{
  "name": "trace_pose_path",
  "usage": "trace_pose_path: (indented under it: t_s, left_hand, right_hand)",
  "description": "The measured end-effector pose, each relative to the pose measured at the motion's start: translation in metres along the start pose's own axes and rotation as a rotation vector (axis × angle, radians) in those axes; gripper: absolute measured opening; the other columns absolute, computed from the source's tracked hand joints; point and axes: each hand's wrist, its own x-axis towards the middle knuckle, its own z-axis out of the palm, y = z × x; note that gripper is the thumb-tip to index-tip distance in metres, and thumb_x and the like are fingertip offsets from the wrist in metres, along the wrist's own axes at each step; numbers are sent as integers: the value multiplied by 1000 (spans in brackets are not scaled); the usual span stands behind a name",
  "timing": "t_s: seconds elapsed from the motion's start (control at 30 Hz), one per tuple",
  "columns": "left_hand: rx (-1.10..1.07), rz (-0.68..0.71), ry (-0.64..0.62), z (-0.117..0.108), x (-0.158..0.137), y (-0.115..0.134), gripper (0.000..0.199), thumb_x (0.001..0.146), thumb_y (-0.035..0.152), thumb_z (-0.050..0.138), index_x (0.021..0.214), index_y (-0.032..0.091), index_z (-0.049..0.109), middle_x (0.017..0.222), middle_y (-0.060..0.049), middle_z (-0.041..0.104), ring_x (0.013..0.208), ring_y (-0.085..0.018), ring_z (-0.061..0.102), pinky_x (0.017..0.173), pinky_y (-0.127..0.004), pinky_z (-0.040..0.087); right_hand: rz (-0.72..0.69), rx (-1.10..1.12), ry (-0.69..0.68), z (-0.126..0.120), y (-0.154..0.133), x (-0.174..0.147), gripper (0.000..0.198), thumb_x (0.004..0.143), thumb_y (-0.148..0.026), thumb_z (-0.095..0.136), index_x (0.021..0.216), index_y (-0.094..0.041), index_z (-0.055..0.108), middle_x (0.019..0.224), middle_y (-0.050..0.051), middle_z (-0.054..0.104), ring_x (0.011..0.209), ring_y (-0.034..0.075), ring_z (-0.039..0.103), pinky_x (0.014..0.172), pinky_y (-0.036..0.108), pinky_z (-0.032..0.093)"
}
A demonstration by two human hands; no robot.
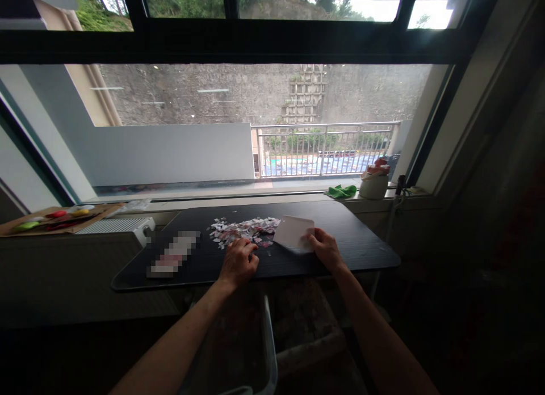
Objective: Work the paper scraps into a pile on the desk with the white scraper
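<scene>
A loose heap of small cut scraps (238, 229), mostly white with some pink and red, lies on the dark tabletop (336, 219). At its near edge rests my left hand (239, 261), fingers curled down; whatever they may hold is hidden. My right hand (327, 248) grips the right edge of a flat white card (292, 231) with rounded corners. The card is tilted and its left side borders the heap. A few single scraps lie apart from the heap near the card's lower edge.
A pixelated strip (174, 255) lies on the table's left. On the sill are a green cloth (342, 191) and a pale container (374, 182) with something red on top. A white radiator (123, 227) stands left. Below the table's front edge is a clear-walled bin (269, 344).
</scene>
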Motion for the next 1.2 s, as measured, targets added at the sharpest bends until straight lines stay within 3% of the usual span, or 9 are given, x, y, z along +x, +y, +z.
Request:
trace_pose_path:
  t_s: [0.13,0.3,0.47,0.73,0.93,1.03,1.2]
  left_hand:
    - [1,-1,5,1,0,-1,23,71,15,49,86,20,66,89,-6,59,91,-21,52,85,-36,41]
    - [1,0,-1,1,0,-1,23,71,15,48,85,21,65,89,-5,59,92,-21,52,84,-36,42]
    - [5,-14,-8,1,0,-1,22,71,15,49,85,21,65,89,-5,59,92,-21,52,84,-36,42]
    - [-47,15,-33,0,0,-1,26,71,16,49,88,22,68,90,-5,58,92,-21,52,84,-37,41]
    - [-73,19,-15,-2,0,0,18,71,16,49,71,20,66,88,-4,58,91,-20,52,84,-37,40]
    - [-81,13,9,0,0,-1,16,71,15,49,71,20,64,87,-5,59,91,-20,53,83,-36,40]
    - [-147,-47,82,5,0,-8,20,69,12,47,76,20,64,86,-4,59,88,-19,54,82,-35,43]
  right_hand:
    - [-15,30,-137,0,4,0,28,67,-34,59,88,-16,63,82,5,72,75,20,67,68,32,53]
    - [-20,25,-88,1,3,0,30,68,-38,59,88,-17,63,85,5,72,78,19,67,70,31,53]
    - [-20,90,-218,2,0,-2,30,66,-37,63,88,-17,63,84,5,72,79,20,67,71,32,54]
    - [8,63,-166,0,0,-2,29,67,-34,61,89,-16,64,86,5,72,78,20,67,69,31,54]
    - [18,54,-122,-1,-3,-2,26,67,-32,58,87,-16,65,84,5,72,79,20,67,67,30,53]
    - [34,30,-81,-1,-3,-2,26,67,-31,57,86,-16,66,81,4,72,75,20,66,65,30,53]
    - [33,76,-219,0,-2,-4,26,65,-33,61,86,-17,66,80,3,72,74,20,67,67,30,54]
